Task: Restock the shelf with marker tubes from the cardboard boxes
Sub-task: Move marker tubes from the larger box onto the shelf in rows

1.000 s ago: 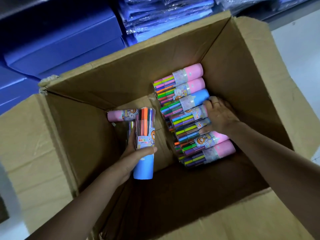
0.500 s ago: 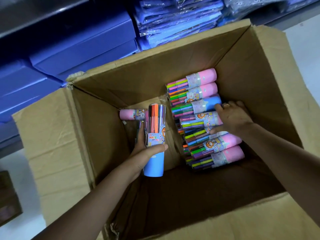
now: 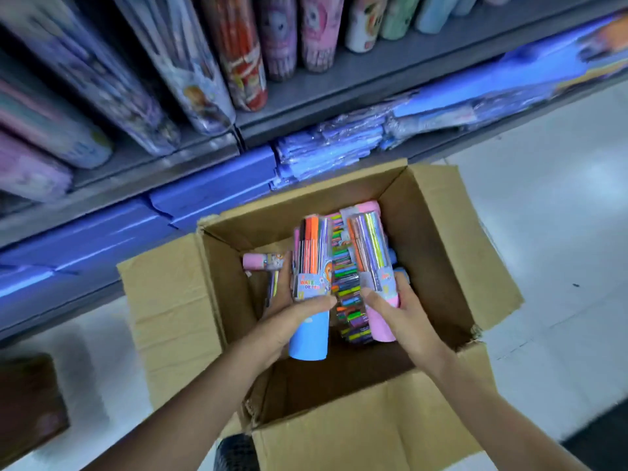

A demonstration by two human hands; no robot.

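Note:
An open cardboard box (image 3: 452,239) stands on the floor below the shelf (image 3: 339,93). My left hand (image 3: 292,317) holds a marker tube with a blue cap (image 3: 311,287) upright above the box. My right hand (image 3: 401,311) grips a marker tube with a pink cap (image 3: 373,266), also lifted and upright. Between the two tubes, several more marker tubes (image 3: 346,287) lie stacked inside the box. One pink-capped tube (image 3: 261,261) lies apart at the box's left side.
The shelf carries upright tubes and packs (image 3: 244,56), blurred by motion. Blue boxes (image 3: 210,195) and wrapped blue packs (image 3: 326,147) fill the lowest level. A dark brown box (image 3: 30,402) sits on the white floor at the left. A black round object (image 3: 234,452) shows below the box.
My right hand has taken a pink-capped tube out of the stack and raised it. Both hands rose from the box, and the view tilted up to show the shelf.

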